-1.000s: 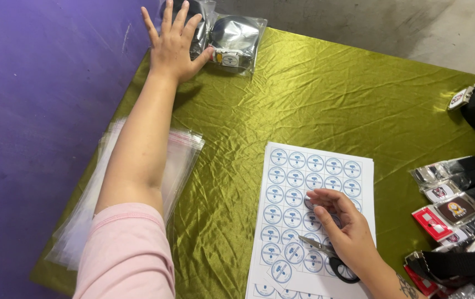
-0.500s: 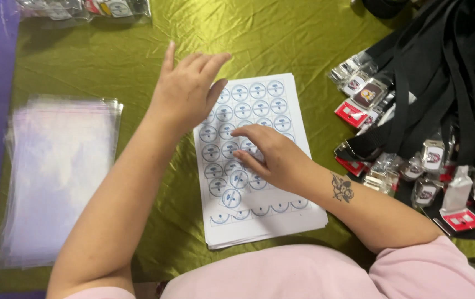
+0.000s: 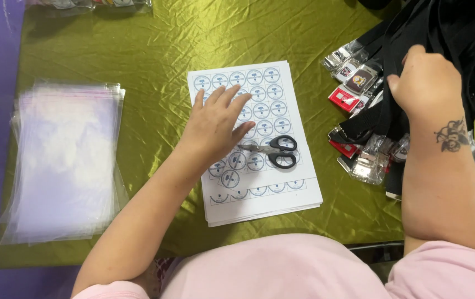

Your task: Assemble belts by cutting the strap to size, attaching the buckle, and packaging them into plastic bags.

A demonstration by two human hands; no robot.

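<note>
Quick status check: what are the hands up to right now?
Left hand flat on sticker sheet, open. Right hand on black straps, grip unclear. Scissors lie on sheet beside left hand. Clear bags stacked left.

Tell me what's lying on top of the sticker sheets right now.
Black-handled scissors and the flat left hand rest on the sticker sheets. Stickers beneath the palm are hidden.

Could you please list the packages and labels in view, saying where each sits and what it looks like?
Sheet of round labels: middle of the green cloth, a white stack printed with blue-and-white circles, under the left hand and black scissors.
Clear plastic bags: left side, a flat rectangular stack.
Clear-wrapped badge holders: right side, red and dark cards, on black lanyards beneath the right hand.
Clear packets: top edge, barely visible.
</note>
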